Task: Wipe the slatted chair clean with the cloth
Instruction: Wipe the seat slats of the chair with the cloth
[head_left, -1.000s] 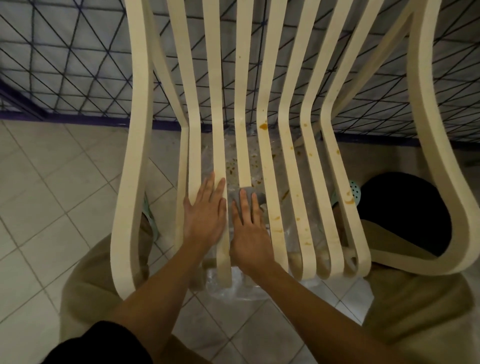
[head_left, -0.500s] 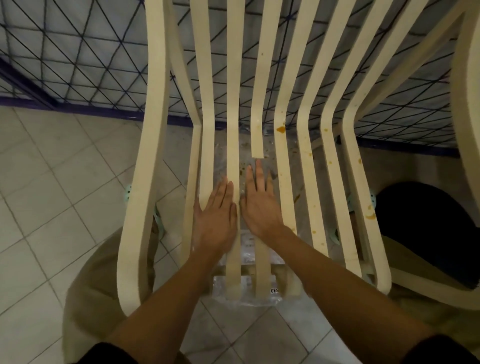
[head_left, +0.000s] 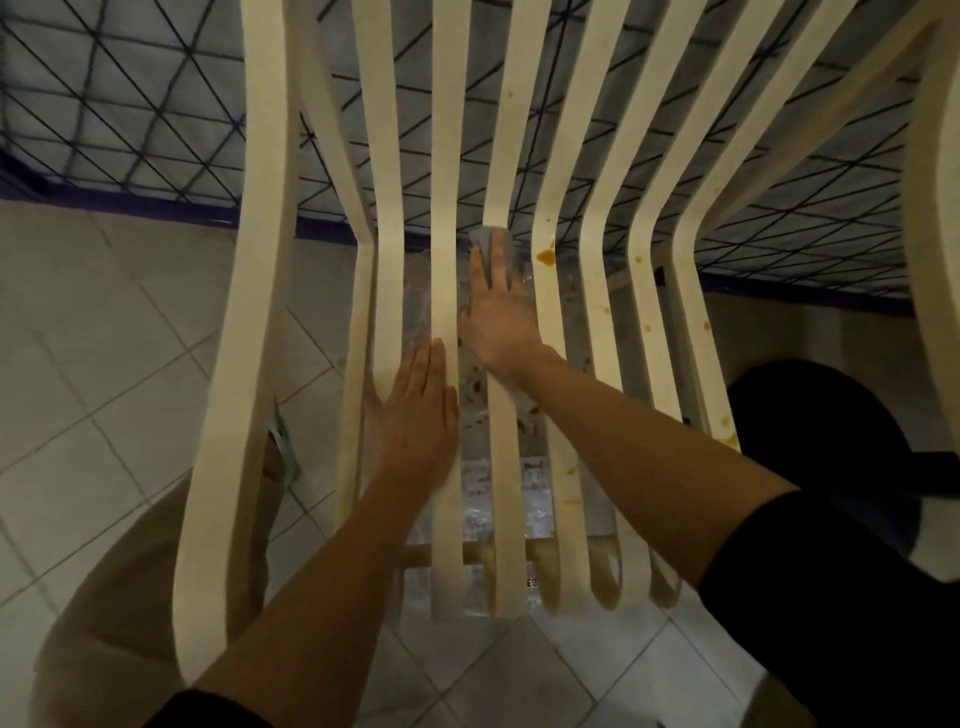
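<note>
The cloth (head_left: 481, 243) is pressed onto a chair slat (head_left: 502, 156) (running away from the viewer) by the flat right hand (head_left: 498, 317); the left hand (head_left: 415, 415) is laid flat nearby.

One camera here, worn on the head, looking forward and steeply down along the person's own arms. It's right in close: the slatted chair (head_left: 448, 156) fills the frame from top edge to bottom, its slats fanning outward under the wide-angle bend, its right side running off the edge. Both forearms enter from the bottom. The left hand (head_left: 415, 421) sits near centre, and the right hand (head_left: 501, 322) lies just above it, farther from the lens. Through the gaps between slats the view drops to the tiled floor (head_left: 78, 338). Along the top it faces a dark wire mesh (head_left: 130, 104) behind the chair. A trouser leg (head_left: 104, 623) shows low on the left, directly beneath the camera.
</note>
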